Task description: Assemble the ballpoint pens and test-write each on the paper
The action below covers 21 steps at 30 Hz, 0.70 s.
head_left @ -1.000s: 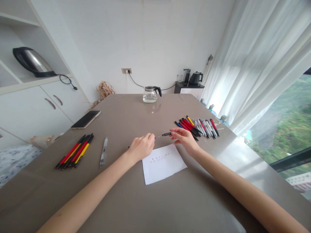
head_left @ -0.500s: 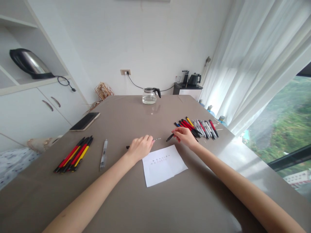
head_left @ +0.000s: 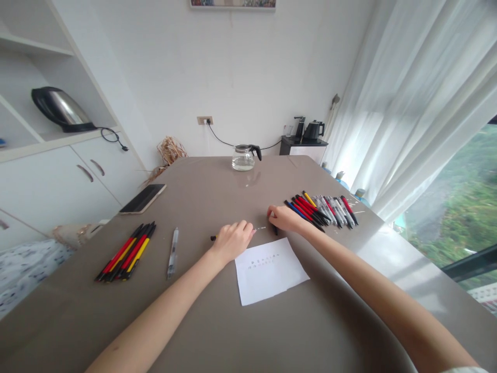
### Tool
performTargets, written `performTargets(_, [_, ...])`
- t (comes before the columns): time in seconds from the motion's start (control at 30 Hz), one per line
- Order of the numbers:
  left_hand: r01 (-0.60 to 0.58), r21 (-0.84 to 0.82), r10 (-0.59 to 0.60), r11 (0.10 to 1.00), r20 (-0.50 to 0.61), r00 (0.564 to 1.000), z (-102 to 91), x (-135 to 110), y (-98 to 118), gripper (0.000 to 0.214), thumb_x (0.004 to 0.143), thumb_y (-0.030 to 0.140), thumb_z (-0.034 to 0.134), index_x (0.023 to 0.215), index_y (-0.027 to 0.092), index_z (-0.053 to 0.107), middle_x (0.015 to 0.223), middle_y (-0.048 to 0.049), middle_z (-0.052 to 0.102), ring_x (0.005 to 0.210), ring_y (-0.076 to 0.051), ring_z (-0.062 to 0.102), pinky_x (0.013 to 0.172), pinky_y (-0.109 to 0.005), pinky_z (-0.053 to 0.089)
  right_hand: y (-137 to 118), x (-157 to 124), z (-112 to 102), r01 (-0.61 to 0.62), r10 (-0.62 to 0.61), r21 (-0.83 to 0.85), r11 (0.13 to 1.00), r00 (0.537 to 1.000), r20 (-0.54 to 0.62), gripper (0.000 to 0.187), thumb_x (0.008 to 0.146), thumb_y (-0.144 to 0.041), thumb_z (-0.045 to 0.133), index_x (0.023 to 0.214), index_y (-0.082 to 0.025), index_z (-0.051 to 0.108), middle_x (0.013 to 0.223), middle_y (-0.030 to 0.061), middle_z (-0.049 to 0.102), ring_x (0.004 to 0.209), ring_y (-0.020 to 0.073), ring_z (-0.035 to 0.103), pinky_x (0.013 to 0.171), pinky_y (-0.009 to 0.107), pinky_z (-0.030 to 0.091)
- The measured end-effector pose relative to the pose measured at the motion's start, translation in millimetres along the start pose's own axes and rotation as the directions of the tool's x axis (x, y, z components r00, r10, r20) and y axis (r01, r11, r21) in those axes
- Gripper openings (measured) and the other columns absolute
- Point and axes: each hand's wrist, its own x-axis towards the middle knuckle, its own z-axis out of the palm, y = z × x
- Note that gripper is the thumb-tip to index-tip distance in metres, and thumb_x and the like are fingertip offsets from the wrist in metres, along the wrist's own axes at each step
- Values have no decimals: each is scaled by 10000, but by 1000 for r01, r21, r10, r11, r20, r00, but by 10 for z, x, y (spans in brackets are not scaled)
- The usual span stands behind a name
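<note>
1. We see our left hand (head_left: 234, 241) above the brown table (head_left: 204, 194), back uppermost, fingers curled together around a pen (head_left: 213, 238); its dark end juts out on the left side, and the grip hides its middle.
2. A thin refill tip (head_left: 260, 228) pokes out past our left fingertips, pointing right.
3. Our right hand (head_left: 285, 218) is bent downward over a short black pen part (head_left: 275, 230), which shows beneath the fingers; we cannot tell whether they pinch it or only touch it.
4. Between us and both hands lies a sheet of white paper (head_left: 269, 285) with small handwriting (head_left: 264, 261) near its far edge.
5. Just beyond our right wrist, red, blue and yellow pens (head_left: 308, 209) with black parts lie slanted side by side, next to a row of mostly clear pens (head_left: 336, 211).
6. On our left, one clear pen (head_left: 173, 254) lies alone, and farther left red and yellow pens (head_left: 126, 253) with black ends lie bundled.
7. Beyond that bundle rests a smartphone (head_left: 143, 199); at the table's far end stands a glass teapot (head_left: 243, 159) with a black handle, holding some clear liquid.
</note>
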Motion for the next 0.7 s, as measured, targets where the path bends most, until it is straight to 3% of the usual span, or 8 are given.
performTargets(0.17, [-24,35,26,999,-34,999,40,26,-16,304,868,321,238,758,170,478,704,-31,521,628,-145,530,498,-255,305,-19,-88,-65,-22,22,0,1000,999,-27,261,748,-245,443,969,-170,563,788,67,623,709,155,551,602,217,346])
performTargets(0.3, [-16,51,19,999,-72,997,72,27,-17,294,866,321,248,754,170,474,697,-28,515,626,-138,519,504,-252,293,-83,-239,-194,64,-46,166,984,993,-112,277,799,-350,390,901,-177,581,756,46,614,657,122,532,594,212,355])
performTargets(0.47, [-15,44,20,999,-103,994,70,21,-3,274,863,308,269,750,167,475,686,-29,508,637,-135,505,513,-250,286,-180,-338,-192,158,-196,497,853,980,26,279,735,-395,482,828,-159,600,679,21,607,582,99,522,542,205,386])
performTargets(0.6, [-11,27,14,1000,-118,993,65,18,2,266,860,294,279,749,162,481,684,-34,506,634,-133,494,512,-248,282,-209,-320,-118,82,-153,677,731,987,45,242,702,-338,521,810,-133,591,668,24,597,516,80,503,459,184,382])
performTargets(0.7, [-6,20,8,1000,-120,993,70,17,-2,251,856,271,283,762,161,488,697,-37,509,644,-137,491,518,-253,287,-203,-321,-128,46,-106,710,703,994,41,241,685,-323,536,804,-123,597,608,9,565,434,56,435,379,168,333])
